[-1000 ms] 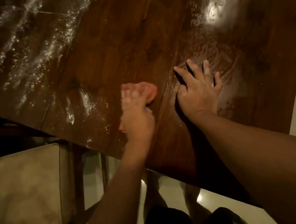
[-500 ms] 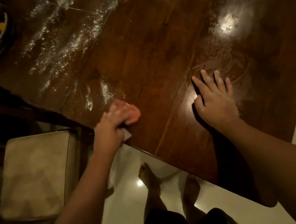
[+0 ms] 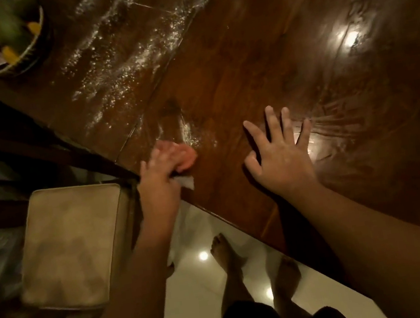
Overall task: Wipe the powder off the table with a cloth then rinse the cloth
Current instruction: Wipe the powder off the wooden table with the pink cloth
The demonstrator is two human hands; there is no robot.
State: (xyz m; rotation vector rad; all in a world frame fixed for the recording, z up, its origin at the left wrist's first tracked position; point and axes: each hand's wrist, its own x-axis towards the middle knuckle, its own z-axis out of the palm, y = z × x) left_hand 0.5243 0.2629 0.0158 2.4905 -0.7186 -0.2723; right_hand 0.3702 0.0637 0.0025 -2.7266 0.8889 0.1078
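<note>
Powder covers the far counter. Left hand closes its fingers on the cloth at the near edge; right hand lies open. Wiping here may push powder onto the floor.

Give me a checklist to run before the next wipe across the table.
1. Cloth gripped by left hand: ok.
2. Cloth touching the table: ok, at the near edge.
3. Right hand flat, bracing on the wood: ok.
4. Powder cleared: not ok, streaks remain ahead of the cloth.
5. Fruit basket clear of the powder: ok, off to the left.
6. Cloth clean enough: cannot tell.
</note>
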